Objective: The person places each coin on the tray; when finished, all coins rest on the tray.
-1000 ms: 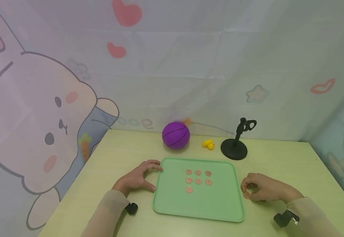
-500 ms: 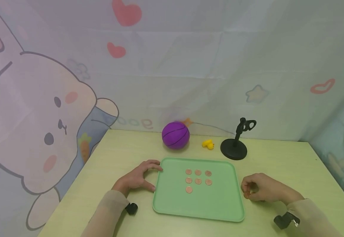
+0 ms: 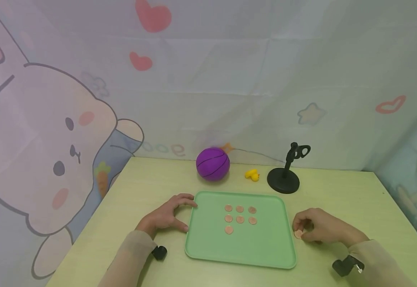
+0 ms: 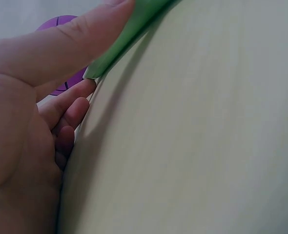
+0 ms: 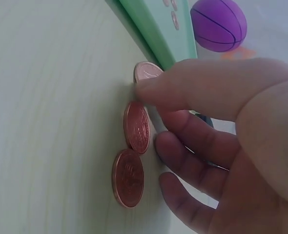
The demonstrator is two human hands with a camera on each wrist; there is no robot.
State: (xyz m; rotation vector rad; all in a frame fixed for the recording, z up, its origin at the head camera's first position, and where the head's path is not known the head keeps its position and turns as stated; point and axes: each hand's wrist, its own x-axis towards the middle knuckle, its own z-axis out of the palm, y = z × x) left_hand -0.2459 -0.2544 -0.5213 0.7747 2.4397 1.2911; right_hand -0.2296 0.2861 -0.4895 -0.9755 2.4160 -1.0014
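My right hand [image 3: 317, 226] pinches a copper coin [image 3: 298, 234] between thumb and index finger, just off the right side of the green tray [image 3: 265, 251]. In the right wrist view, this coin [image 5: 146, 71] shows past the thumb tip. Under that palm two more copper coins, a nearer one [image 5: 128, 178] and a middle one [image 5: 137, 127], lie on the table. My left hand [image 3: 165, 213] rests at the tray's left rim, thumb and fingers spread apart along it. On the tray several copper coins sit in rows, with a single coin [image 3: 228, 229] in the front row.
Behind the tray stand a purple ball [image 3: 213, 164], a small yellow rubber duck [image 3: 253, 175] and a black stand [image 3: 283, 181] with a round base. A printed cloth [image 3: 208, 79] hangs along the table's back edge.
The coin in my right fingers has tipped, and its pale face now shows a little further from me. My left hand and the coins on the tray have stayed put.
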